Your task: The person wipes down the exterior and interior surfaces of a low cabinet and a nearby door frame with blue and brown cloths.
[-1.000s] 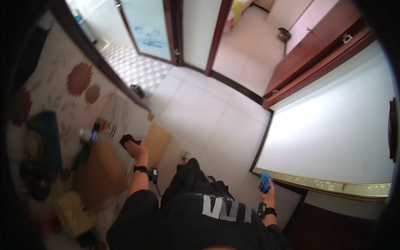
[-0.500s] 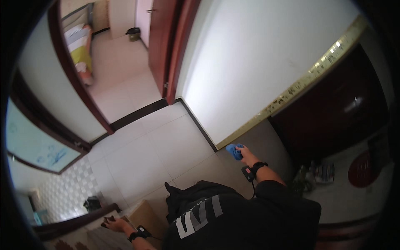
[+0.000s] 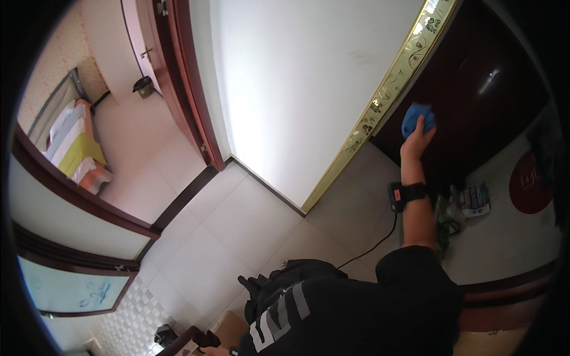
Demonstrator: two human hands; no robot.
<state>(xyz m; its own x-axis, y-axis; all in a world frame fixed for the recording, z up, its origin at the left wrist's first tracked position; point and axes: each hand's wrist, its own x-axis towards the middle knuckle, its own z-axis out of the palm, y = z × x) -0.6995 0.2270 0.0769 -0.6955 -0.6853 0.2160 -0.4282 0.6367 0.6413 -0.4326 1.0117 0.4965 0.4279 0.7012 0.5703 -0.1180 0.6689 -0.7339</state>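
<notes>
Raised up and to the right, my right hand [image 3: 415,145] is closed around a crumpled blue cloth [image 3: 414,113]. The cloth is in front of a glossy dark red-brown panel [image 3: 469,71], and I cannot tell whether it touches it. A black strap with a small box [image 3: 405,195] is on my right wrist, and a cable runs from it toward my body. At the bottom edge, only part of my left hand [image 3: 215,351] shows, beside a dark brown object [image 3: 205,339] of unclear kind. Its fingers are mostly hidden.
A white wall [image 3: 285,89] with a gold patterned trim [image 3: 380,101] stands ahead. Left of it, a doorway opens on a room with a bed [image 3: 74,148] and a bin [image 3: 143,87]. A cardboard box [image 3: 230,328], a black bag [image 3: 165,335] and a printed package [image 3: 475,200] are lower down.
My right hand has risen and moved right with the blue cloth, from near the wall corner to before the dark panel. The view has turned, and my left hand is now mostly out of frame.
</notes>
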